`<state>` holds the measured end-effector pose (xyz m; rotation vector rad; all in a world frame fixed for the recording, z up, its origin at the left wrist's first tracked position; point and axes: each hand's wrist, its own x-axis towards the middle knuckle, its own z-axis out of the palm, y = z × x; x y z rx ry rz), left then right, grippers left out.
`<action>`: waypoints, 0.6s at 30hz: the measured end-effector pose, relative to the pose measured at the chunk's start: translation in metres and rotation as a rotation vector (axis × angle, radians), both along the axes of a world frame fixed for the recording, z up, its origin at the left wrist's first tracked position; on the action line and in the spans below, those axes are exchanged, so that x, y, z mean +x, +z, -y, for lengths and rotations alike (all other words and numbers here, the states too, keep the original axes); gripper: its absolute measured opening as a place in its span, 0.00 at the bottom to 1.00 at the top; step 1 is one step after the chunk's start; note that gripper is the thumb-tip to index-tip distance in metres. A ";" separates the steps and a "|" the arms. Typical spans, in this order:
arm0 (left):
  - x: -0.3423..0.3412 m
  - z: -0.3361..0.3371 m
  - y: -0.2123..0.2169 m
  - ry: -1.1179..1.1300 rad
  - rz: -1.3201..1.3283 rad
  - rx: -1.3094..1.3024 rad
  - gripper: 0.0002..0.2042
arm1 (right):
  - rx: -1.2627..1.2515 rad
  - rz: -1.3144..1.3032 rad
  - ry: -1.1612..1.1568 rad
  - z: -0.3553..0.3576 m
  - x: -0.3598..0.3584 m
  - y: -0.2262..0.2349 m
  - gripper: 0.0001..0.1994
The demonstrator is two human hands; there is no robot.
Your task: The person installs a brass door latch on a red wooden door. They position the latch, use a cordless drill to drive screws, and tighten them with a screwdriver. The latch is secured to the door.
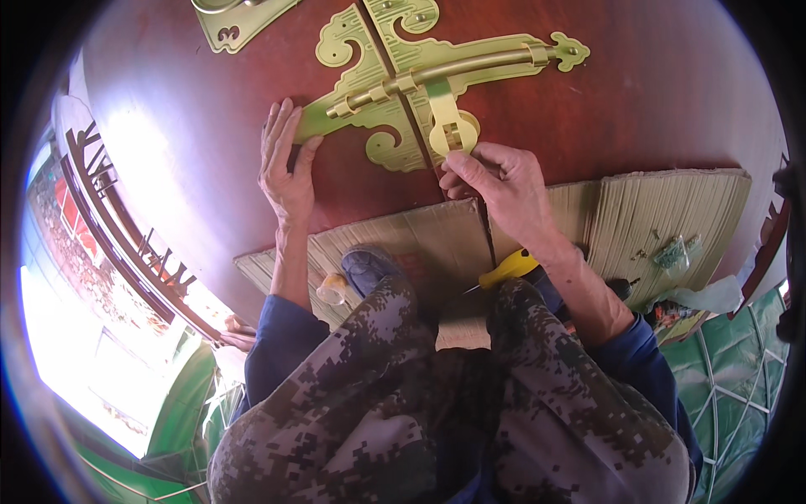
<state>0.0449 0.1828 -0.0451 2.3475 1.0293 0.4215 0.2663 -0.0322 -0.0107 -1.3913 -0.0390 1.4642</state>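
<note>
A large ornate brass latch plate with scrolled edges lies across the seam of a reddish-brown wooden surface. Along it runs a brass sliding bar held by several collars. From the bar hangs a brass hasp with a rounded lower end. The thumb and fingers of my right hand pinch at that rounded end; the fingertips are partly hidden. My left hand rests at the plate's left end, fingers stretched out and thumb apart, touching its edge.
Sheets of cardboard lie below the wooden surface. On them are a yellow-handled screwdriver by my foot, a clear bag of screws, loose screws and a small clear container. Another brass fitting is at the upper left.
</note>
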 end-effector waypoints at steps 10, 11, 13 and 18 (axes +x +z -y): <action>0.000 0.000 0.000 -0.013 -0.017 0.042 0.23 | 0.014 0.004 0.005 0.001 0.000 -0.003 0.14; 0.000 0.000 0.000 -0.010 -0.014 0.036 0.23 | 0.014 0.004 0.007 0.001 0.000 -0.003 0.14; 0.000 0.000 0.000 -0.005 -0.010 0.024 0.23 | 0.012 0.005 0.011 0.001 0.000 -0.003 0.14; 0.000 0.002 0.001 -0.004 -0.004 -0.021 0.23 | -0.004 -0.005 0.011 0.000 0.000 -0.002 0.13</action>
